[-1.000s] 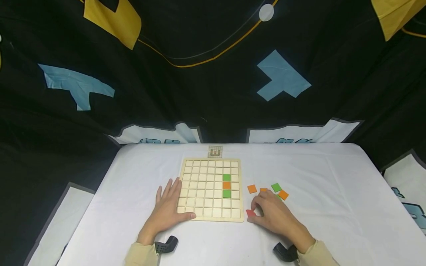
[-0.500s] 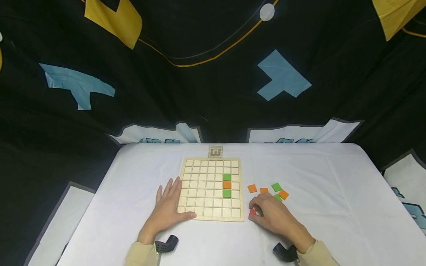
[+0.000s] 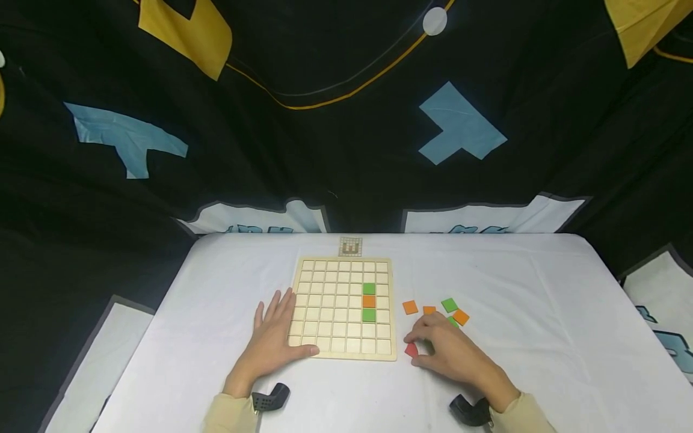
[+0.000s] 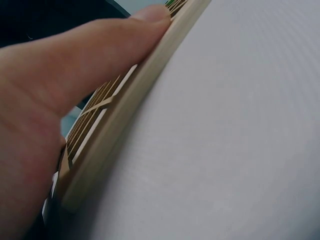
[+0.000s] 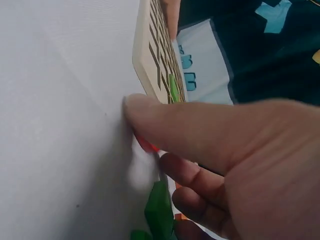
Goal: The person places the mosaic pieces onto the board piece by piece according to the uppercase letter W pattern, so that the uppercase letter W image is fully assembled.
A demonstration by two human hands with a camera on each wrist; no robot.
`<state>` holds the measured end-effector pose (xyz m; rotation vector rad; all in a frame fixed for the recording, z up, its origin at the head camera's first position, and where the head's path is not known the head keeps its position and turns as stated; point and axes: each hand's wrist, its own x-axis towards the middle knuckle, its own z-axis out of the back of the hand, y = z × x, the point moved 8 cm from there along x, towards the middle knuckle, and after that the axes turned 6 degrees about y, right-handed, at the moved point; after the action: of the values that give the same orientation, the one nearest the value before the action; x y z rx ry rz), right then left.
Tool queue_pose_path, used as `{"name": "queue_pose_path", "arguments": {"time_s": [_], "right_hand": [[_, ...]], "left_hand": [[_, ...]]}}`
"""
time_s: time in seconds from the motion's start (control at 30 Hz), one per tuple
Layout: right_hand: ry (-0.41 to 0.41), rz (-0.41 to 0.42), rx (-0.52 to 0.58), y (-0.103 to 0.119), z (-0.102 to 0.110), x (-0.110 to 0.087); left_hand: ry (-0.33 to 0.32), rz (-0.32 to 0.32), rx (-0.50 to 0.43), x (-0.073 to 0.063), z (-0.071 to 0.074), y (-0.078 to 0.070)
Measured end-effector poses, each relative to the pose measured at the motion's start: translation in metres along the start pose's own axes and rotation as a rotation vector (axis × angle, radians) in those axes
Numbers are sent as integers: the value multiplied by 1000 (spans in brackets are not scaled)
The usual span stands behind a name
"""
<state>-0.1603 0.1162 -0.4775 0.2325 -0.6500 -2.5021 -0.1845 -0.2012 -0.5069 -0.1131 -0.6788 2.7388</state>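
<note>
A wooden grid board (image 3: 339,329) lies at mid-table, with two green square tiles (image 3: 369,315) and one orange tile (image 3: 369,301) in a column of its cells. My left hand (image 3: 273,340) rests along the board's left side, fingers spread, its thumb (image 4: 115,47) over the near edge. To the right of the board, my right hand (image 3: 446,347) pinches a red tile (image 3: 411,350) between thumb and forefinger, low over the cloth. In the right wrist view the thumb covers most of that red tile (image 5: 146,144). A green tile (image 5: 159,210) shows near the curled fingers there.
Loose orange tiles (image 3: 409,307) and green tiles (image 3: 449,305) lie just beyond my right hand. A small patterned card (image 3: 350,246) sits behind the board. White cloth (image 3: 541,313) covers the table, and a dark printed curtain (image 3: 325,162) hangs behind it.
The red tile has turned between the right thumb and forefinger and shifted slightly right and nearer. The right hand has moved a little with it. The left hand has stayed still.
</note>
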Motion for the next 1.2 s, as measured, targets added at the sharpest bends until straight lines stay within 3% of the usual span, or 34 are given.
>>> {"name": "queue_pose_path", "arguments": {"time_s": [0.63,0.93,1.2], "right_hand": [[51,35,0,-4,5,-4],[42,11,-65,-4,2,0],[32,86,-60,0,3,-1]], "left_hand": [[2,-3,-2,-1,1,-1],[-1,-8,6,-1,1,-1],[5,-2,4,0,0,1]]}}
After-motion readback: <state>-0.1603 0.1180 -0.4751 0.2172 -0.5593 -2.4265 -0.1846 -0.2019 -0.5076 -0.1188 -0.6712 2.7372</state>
